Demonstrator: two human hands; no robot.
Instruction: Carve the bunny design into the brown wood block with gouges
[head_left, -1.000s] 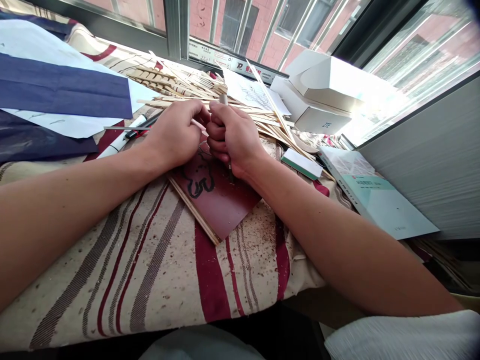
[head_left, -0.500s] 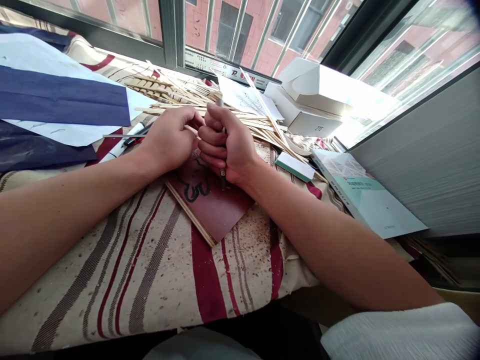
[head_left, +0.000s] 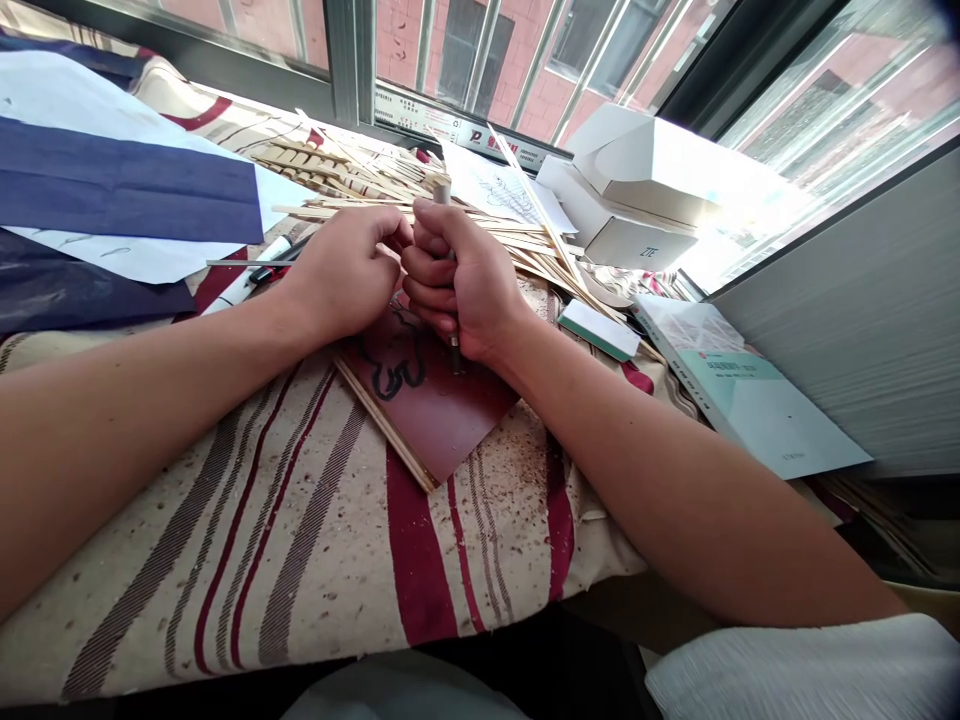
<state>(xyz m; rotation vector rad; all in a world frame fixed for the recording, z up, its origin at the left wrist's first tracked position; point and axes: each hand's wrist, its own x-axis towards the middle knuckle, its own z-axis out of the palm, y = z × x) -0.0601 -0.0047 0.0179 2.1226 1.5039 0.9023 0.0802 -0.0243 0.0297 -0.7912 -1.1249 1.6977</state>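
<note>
Right hand (head_left: 465, 285): clenching a carving tool (head_left: 441, 188) in a tight fist, its tip meeting the board.
Under the hands: a red-brown plywood board (head_left: 450, 430) bearing a black-inked figure.
Left hand (head_left: 341, 275): curling just beside the right fist; any pinch is hidden.
Change: scarcely any; the tip is staying down.
Writing: "ZTE" on a white carton (head_left: 622, 240) beyond the right hand.
</note>
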